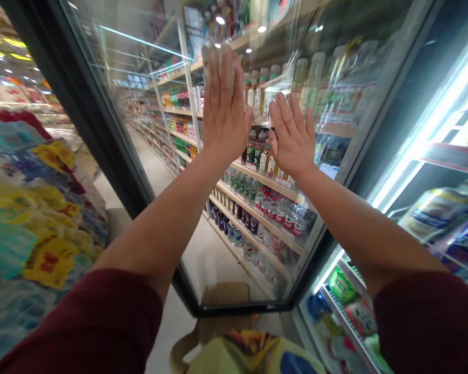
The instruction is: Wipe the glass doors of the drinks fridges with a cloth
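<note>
A black-framed glass door stands swung out from a lit cooler on my right. Both of my palms lie against its pane. My left hand is higher up, its fingers straight and pointing upward, with nothing held. Lower and to the right, my right hand is also flat on the glass, fingers slightly apart. Through the pane, or mirrored in it, I see shelves with rows of bottles; which of the two I cannot tell for every part.
Inside the cooler are wire shelves with packs and cans. On the left rises a blurred stack of yellow and blue packaged goods. A yellow printed thing is below me, above the pale floor.
</note>
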`<state>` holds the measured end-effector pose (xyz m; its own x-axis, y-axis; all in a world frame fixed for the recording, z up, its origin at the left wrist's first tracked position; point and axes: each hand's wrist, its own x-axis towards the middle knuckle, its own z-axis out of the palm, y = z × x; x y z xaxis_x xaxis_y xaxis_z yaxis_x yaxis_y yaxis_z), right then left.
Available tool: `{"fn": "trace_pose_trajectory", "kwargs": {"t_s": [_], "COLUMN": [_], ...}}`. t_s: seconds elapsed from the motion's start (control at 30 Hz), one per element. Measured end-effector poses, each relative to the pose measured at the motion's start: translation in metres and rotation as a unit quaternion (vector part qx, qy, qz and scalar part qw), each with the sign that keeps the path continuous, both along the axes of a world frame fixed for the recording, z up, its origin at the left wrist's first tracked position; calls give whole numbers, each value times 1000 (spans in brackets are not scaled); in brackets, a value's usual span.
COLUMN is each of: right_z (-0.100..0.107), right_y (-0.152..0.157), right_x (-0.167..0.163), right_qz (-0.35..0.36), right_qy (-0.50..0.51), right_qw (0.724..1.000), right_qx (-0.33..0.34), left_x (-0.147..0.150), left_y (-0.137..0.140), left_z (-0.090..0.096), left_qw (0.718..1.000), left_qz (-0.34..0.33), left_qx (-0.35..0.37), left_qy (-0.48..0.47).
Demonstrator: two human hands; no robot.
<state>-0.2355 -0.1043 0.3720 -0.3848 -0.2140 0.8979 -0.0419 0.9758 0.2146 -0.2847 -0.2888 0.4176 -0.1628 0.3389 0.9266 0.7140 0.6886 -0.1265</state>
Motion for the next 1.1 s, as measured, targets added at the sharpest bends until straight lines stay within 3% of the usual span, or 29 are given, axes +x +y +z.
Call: {"fn": "trace_pose_trajectory", "kwargs": {"t_s": [0.07,0.1,0.17,0.27,0.33,0.4,0.53,0.6,0.63,0.7,0.83,0.9,0.97,1.0,1.1], "right_z": [0,0,1,1,1,0,-1,-1,-1,-1,-1,-1,-1,-2,-3], "right_y": [0,0,-1,-1,-1,-1,0,2,2,3,3,2,2,3,4], "right_x": [0,0,1,1,2,3,2,1,1,1,2,2,1,-1,-6], "right_qz": [-4,-8,-12,-16,-15,-19,-23,-13,-9,-5,-8,-7,-5,-3,6], "right_qy": [-1,2,9,19,20,20,19,15,13,10,12,13,15,17,24], "right_qw": [1000,1000,1000,1000,1000,1000,1000,1000,1000,1000,1000,1000,1000,1000,1000], "right_qx": [3,4,6,6,8,9,6,4,3,1,0,1,0,-2,-7], "left_x": [0,0,-1,-6,-11,-16,-21,-21,-20,-17,-14,-19,-28,-32,-43], "left_y": [5,6,3,-12,-25,-36,-45,-47,-48,-52,-70,-82,-92,-95,-101], "left_z": [7,-3,-43,-118,-143,-133,-49,-23,-24,-53,-168,-205,-206,-193,-132], "left_qw": [1000,1000,999,998,995,995,997,995,994,994,996,997,997,996,993], "left_qz": [-10,-18,-34,-46,-32,-28,11,33,35,32,47,34,23,17,6], "left_qx": [1,1,-2,-31,-68,-73,40,81,94,102,43,23,16,27,82], "left_qy": [-7,-12,-17,-41,-63,-62,-61,-52,-45,-36,-55,-58,-72,-77,-82]}}
